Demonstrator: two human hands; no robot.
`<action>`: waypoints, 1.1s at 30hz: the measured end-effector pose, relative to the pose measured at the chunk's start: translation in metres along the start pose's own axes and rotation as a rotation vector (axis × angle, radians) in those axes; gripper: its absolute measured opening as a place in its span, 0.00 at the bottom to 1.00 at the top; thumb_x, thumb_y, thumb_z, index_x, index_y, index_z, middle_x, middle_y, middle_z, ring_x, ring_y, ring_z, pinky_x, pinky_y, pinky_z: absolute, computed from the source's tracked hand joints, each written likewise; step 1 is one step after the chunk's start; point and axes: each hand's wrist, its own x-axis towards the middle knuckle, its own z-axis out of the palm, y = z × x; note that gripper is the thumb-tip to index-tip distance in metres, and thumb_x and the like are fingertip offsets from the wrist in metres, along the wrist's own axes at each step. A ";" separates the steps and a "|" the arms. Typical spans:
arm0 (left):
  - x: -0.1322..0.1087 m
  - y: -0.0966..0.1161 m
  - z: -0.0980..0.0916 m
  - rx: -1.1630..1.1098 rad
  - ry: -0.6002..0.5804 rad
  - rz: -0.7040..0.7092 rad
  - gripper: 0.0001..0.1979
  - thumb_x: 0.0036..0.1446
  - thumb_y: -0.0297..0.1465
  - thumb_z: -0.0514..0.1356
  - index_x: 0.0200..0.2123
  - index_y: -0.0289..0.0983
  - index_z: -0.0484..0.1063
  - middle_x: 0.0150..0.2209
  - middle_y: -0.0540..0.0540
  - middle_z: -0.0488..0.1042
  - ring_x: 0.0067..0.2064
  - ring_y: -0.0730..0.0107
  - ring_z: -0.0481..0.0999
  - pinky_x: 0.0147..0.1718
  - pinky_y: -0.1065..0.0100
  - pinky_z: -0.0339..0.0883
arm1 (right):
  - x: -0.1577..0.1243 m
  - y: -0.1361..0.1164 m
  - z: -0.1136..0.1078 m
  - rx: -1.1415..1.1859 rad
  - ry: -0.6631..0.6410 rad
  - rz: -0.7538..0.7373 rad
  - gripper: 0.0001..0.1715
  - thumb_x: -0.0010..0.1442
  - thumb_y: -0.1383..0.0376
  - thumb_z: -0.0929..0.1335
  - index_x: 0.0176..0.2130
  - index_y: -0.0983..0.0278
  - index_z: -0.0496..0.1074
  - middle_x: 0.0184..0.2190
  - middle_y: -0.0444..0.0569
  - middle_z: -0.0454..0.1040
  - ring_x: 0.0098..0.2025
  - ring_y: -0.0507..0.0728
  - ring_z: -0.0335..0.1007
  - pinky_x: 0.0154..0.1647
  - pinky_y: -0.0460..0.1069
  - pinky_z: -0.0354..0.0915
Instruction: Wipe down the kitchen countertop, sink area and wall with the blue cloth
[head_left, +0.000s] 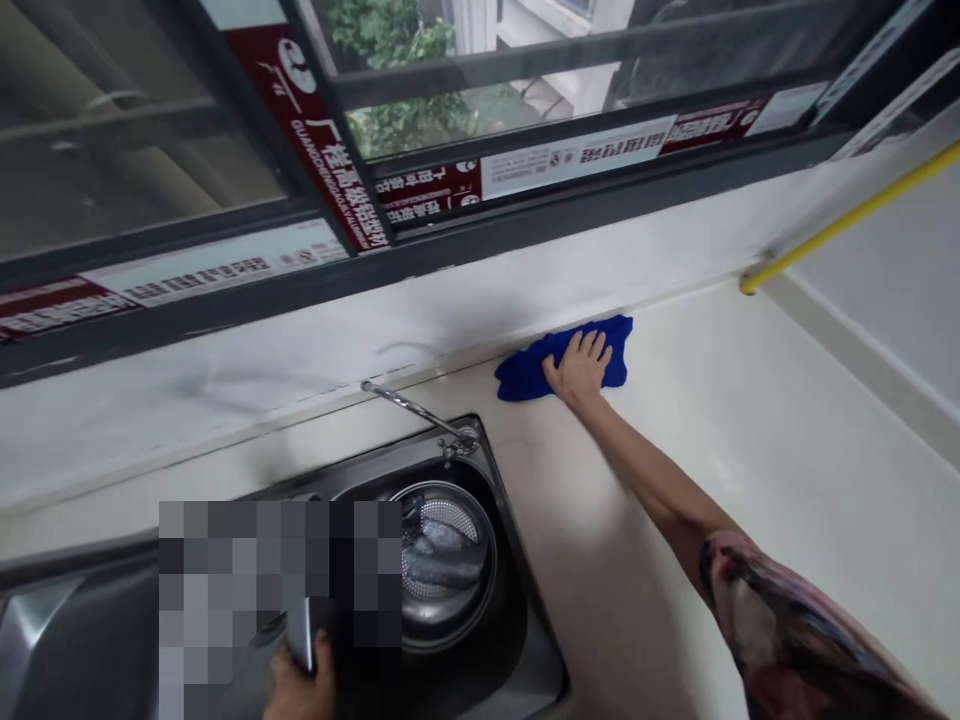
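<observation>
My right hand (583,368) lies flat on a blue cloth (529,372), fingers spread and pressing it to the pale countertop (622,520) beside the wall. The cloth is spread out and a little crumpled at its ends. Low in the view, my left hand (300,685) is closed around a dark object with a flat grey side (300,632), over the sink area. A pixelated block hides what lies around this object, so its kind cannot be made out.
A steel sink (517,600) holds a round perforated metal basin (442,625) with a greyish, plastic-looking item inside. The faucet (412,405) reaches toward the wall. Above runs a dark window frame (450,250) with stickers. A yellow pipe (847,222) meets the counter at right.
</observation>
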 end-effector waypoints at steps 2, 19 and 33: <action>-0.001 0.000 0.000 -0.001 -0.005 0.001 0.47 0.62 0.62 0.35 0.69 0.35 0.61 0.49 0.27 0.80 0.45 0.37 0.83 0.45 0.45 0.74 | -0.020 -0.016 -0.001 0.046 0.040 -0.102 0.44 0.66 0.54 0.60 0.69 0.83 0.60 0.70 0.78 0.57 0.74 0.80 0.47 0.69 0.74 0.48; -0.005 -0.003 0.002 -0.053 -0.035 0.006 0.44 0.64 0.59 0.35 0.68 0.36 0.59 0.58 0.29 0.77 0.49 0.35 0.81 0.48 0.45 0.72 | -0.043 -0.161 0.004 0.474 -0.367 -1.151 0.23 0.69 0.63 0.68 0.62 0.54 0.76 0.60 0.50 0.77 0.62 0.64 0.68 0.60 0.60 0.63; -0.016 0.001 -0.008 -0.045 0.006 0.009 0.40 0.68 0.56 0.38 0.69 0.35 0.61 0.49 0.29 0.81 0.47 0.40 0.82 0.47 0.49 0.72 | -0.014 -0.046 0.002 0.558 -0.260 -0.907 0.24 0.69 0.62 0.63 0.60 0.62 0.76 0.58 0.52 0.78 0.62 0.60 0.70 0.65 0.58 0.65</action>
